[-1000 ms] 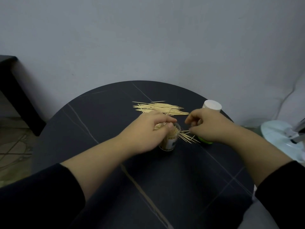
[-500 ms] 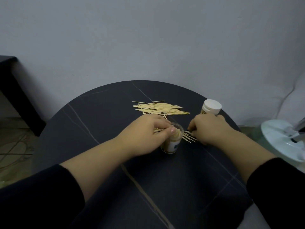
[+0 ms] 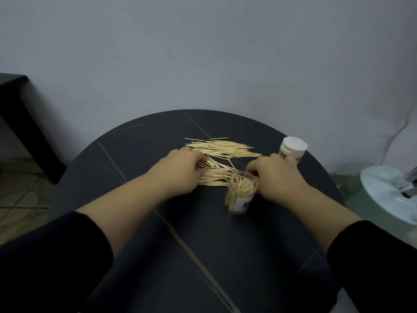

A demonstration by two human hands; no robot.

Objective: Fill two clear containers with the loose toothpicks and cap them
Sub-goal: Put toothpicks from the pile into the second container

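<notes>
- Toothpicks (image 3: 222, 147) lie loose in a flat spread toward 12 o'clock on the round dark tabletop (image 3: 158, 256). Nearly all have their long axes running 9 to 3 o'clock.
- A second, nearer heap (image 3: 217, 176) sits just at 6 o'clock of that spread. Its sticks also run roughly 9 to 3 but fan out somewhat, with a few crossing at a slant.
- The open container (image 3: 240, 193) stands upright at the heap's 3 o'clock end, mouth up. It is partly filled with toothpicks standing on end, and a white-and-green label (image 3: 243, 203) is on its side.
- The capped container (image 3: 292, 148) stands upright toward 2 o'clock, near the tabletop's rim. Its white cap is on and its lower part is hidden behind the right hand.
- The left hand (image 3: 180, 171) rests at the heap's 9 o'clock end with its fingers (image 3: 199, 159) curled down into the sticks. Whether they pinch any cannot be told.
- The right hand (image 3: 278, 178) is at 3 o'clock of the open container. Its curled fingers (image 3: 251, 170) are close by the rim, and what they hold, if anything, is hidden.
</notes>
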